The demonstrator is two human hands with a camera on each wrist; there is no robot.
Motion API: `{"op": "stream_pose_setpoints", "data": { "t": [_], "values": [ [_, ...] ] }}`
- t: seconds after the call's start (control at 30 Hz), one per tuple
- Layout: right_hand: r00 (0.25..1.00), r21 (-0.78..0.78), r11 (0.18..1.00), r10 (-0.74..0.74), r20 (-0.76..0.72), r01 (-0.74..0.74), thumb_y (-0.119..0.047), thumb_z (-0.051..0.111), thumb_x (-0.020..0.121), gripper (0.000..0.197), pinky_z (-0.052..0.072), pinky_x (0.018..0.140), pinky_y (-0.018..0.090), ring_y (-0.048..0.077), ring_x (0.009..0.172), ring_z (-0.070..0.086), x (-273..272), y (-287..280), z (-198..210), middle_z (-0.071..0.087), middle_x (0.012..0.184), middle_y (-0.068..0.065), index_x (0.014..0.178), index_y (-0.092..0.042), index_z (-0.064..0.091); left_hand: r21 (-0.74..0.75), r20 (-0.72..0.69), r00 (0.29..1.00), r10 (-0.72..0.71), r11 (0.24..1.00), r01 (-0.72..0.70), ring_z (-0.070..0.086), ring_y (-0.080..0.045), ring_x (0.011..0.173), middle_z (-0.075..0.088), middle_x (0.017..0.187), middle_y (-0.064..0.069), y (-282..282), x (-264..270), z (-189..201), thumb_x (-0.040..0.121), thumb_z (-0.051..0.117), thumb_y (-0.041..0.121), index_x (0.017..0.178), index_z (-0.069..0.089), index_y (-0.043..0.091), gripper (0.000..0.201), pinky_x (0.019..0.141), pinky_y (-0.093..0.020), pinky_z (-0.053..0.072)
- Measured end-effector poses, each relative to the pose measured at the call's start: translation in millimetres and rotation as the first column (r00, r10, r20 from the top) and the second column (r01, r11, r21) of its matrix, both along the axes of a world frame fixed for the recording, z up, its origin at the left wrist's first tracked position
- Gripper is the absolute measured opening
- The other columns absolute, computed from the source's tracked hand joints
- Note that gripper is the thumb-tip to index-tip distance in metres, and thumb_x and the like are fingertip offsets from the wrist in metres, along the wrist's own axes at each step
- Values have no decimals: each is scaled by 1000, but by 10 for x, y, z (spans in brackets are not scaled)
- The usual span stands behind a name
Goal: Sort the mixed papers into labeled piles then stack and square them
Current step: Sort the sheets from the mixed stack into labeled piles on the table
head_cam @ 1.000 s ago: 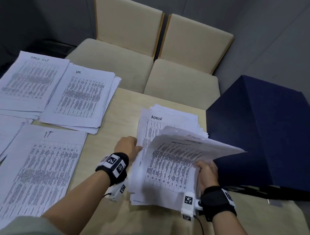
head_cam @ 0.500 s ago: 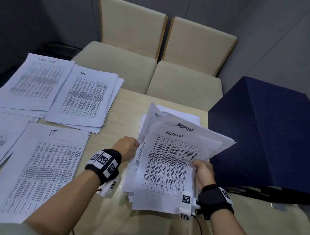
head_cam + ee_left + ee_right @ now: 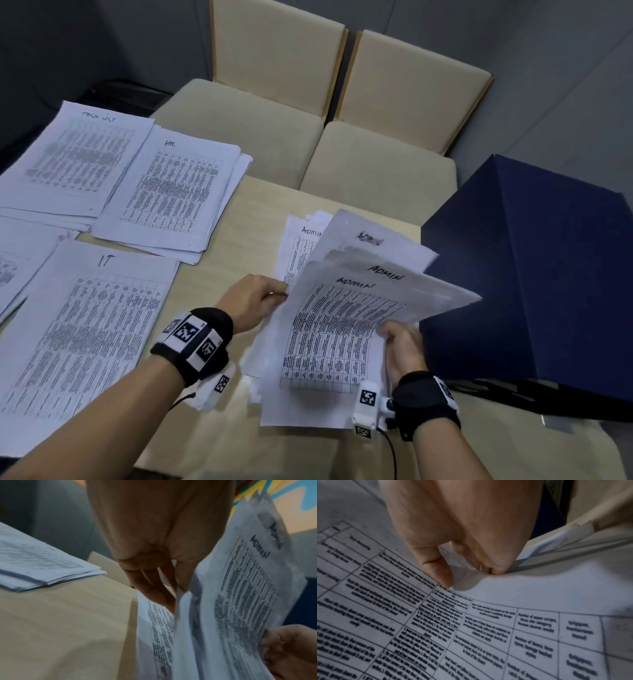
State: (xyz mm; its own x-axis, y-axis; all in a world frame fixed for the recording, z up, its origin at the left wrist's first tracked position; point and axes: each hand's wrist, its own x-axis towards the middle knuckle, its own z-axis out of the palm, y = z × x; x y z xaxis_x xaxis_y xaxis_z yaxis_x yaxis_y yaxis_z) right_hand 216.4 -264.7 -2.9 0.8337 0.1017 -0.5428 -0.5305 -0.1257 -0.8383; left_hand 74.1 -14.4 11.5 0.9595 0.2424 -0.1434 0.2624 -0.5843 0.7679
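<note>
A: Which way does the bundle of papers (image 3: 329, 329) point?

B: Its long side runs away from the person, the handwritten ADMIN headings at the far end, that end lifted and fanned over the table (image 3: 260, 212), tilting right toward the dark blue box (image 3: 534, 274)

A: And the hands?

B: The left hand (image 3: 253, 301) pinches the bundle's left edge, thumb on top, fingers (image 3: 154, 586) slipped between sheets. The right hand (image 3: 402, 346) grips the right edge, thumb (image 3: 436, 572) pressed on the top sheet, fingers curled beneath

A: The other piles?

B: The IT pile (image 3: 89, 329), HR pile (image 3: 178, 192) and task list pile (image 3: 75, 157) lie flat to the left, well apart from the bundle
</note>
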Motion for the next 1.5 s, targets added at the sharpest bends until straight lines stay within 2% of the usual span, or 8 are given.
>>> {"op": "stream_pose_setpoints", "data": {
  "t": [0.17, 0.37, 0.63, 0.83, 0.97, 1.23, 1.37, 1.5],
  "values": [
    [999, 54, 998, -36, 30, 34, 16, 53, 78, 23, 49, 63, 25, 19, 62, 59, -24, 12, 89, 56, 63, 2, 72, -7, 51, 16, -167, 967, 194, 981, -194, 62, -20, 91, 67, 109, 2, -58, 30, -98, 85, 49, -1, 116, 67, 21, 42, 84, -31, 51],
    [987, 81, 990, -126, 98, 118, 20, 47, 78, 35, 49, 59, 18, 14, 68, 56, -8, -42, 107, 55, 74, 2, 77, -14, 47, 205, -283, 814, 506, 862, -464, 52, -19, 66, 57, 70, -1, -160, 179, -224, 83, 75, 36, 73, 54, 14, 32, 56, -26, 35],
    [992, -35, 996, -81, 95, 85, 19, 50, 73, 25, 40, 65, 28, 20, 67, 51, 11, -155, 21, 53, 70, 9, 63, -4, 53, 584, -235, 917, 324, 801, -133, 50, -24, 59, 41, 58, 1, -174, 142, -3, 102, 34, 48, 66, 48, 19, 48, 54, -28, 34],
    [994, -1, 998, -65, 90, 65, 20, 48, 73, 26, 38, 66, 24, 15, 64, 49, -25, -71, -16, 48, 69, 7, 64, -3, 52, 92, 104, 973, 208, 972, -218, 34, -6, 45, 42, 47, 8, -160, -1, 76, 94, 62, 25, 53, 43, 30, 45, 48, -23, 25],
    [996, 49, 998, -46, 79, 43, 18, 50, 76, 19, 43, 70, 25, 20, 71, 53, -59, -35, -1, 56, 73, 9, 73, 0, 56, -255, 108, 935, 338, 918, -303, 40, -10, 52, 49, 52, 10, -206, -58, -34, 80, 72, 0, 59, 57, 17, 31, 55, -25, 35],
    [991, 103, 989, -113, 78, 105, 19, 54, 77, 25, 46, 76, 29, 18, 73, 56, -80, -22, -45, 62, 62, -1, 70, -5, 58, -138, 44, 924, 381, 918, -372, 42, -3, 46, 48, 51, 11, -259, -74, -55, 76, 71, -2, 54, 47, 24, 42, 50, -19, 37],
    [994, 66, 996, -72, 82, 67, 21, 50, 75, 23, 47, 69, 25, 18, 67, 56, -83, -70, -2, 57, 64, 7, 68, -1, 53, -160, 67, 976, 208, 968, -195, 54, -12, 59, 66, 71, 9, -198, -17, 113, 94, 62, 28, 82, 70, 24, 15, 59, -24, 43],
    [993, 33, 997, -77, 88, 74, 19, 55, 77, 20, 47, 66, 25, 16, 65, 55, -112, -74, 15, 59, 67, 6, 76, 0, 58, -194, 84, 970, 226, 959, -207, 33, -12, 54, 40, 56, 2, -181, 119, 263, 87, 63, 44, 60, 57, 5, 48, 53, -28, 28]
  ]
}}
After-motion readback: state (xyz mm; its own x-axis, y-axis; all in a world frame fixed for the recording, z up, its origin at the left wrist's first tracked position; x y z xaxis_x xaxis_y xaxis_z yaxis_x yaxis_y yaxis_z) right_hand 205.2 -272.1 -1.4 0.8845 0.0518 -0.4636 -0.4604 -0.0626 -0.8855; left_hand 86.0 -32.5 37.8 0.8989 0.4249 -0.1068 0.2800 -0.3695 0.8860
